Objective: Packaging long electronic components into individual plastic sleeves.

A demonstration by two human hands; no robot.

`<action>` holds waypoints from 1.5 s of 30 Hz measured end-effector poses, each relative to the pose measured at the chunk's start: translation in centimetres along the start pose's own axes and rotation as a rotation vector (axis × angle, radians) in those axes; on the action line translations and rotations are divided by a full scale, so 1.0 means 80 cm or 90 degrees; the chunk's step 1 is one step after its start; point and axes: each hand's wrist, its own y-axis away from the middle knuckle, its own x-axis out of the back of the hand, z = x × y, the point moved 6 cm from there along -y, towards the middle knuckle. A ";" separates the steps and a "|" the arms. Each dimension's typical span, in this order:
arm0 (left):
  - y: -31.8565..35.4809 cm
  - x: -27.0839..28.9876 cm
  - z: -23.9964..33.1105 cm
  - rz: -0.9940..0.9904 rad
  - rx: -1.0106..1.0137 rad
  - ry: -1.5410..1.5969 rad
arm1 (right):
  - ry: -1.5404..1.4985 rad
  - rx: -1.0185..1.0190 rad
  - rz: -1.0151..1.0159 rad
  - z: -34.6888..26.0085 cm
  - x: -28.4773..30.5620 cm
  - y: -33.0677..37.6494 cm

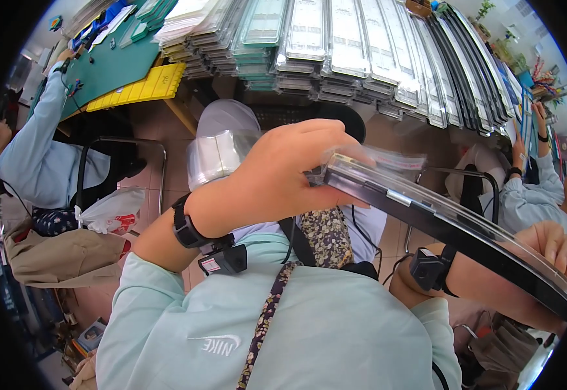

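Observation:
A long, narrow black case with a clear plastic cover [439,224] is held aslant in front of my chest. Its near-left end is gripped by my left hand [296,162], fingers over the top and thumb below. Toward the far right end, my right hand [553,250] has its fingers bent over the clear cover, with part of that hand behind the case. Both wrists wear black straps with small black devices. Left of my left hand sits a white bundle in clear plastic [222,159].
Long stacks of clear and dark plastic cases [348,45] fill the table ahead. A yellow ridged panel [137,88] lies at the green tabletop's edge [124,68]. People in light blue sleeves sit left and right beside metal-framed chairs [164,169]. A white plastic bag [111,208] hangs left.

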 end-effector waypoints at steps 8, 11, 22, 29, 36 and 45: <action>0.006 0.003 -0.001 0.051 0.022 -0.064 | -0.033 0.012 -0.332 0.006 -0.039 0.005; 0.008 0.000 0.001 0.019 0.027 -0.073 | 0.019 0.007 -0.320 0.005 -0.043 0.003; 0.003 -0.021 0.002 -0.121 -0.012 -0.124 | 0.014 -0.027 -0.529 0.034 -0.051 0.001; 0.002 -0.025 0.001 -0.136 -0.032 -0.065 | 0.110 -0.084 -0.410 0.043 -0.042 0.029; -0.017 -0.012 0.016 -0.104 -0.077 -0.080 | 0.107 0.033 -0.368 0.073 -0.065 0.049; -0.058 0.017 0.040 -0.038 -0.122 -0.126 | 0.046 0.000 -0.261 0.129 -0.075 0.057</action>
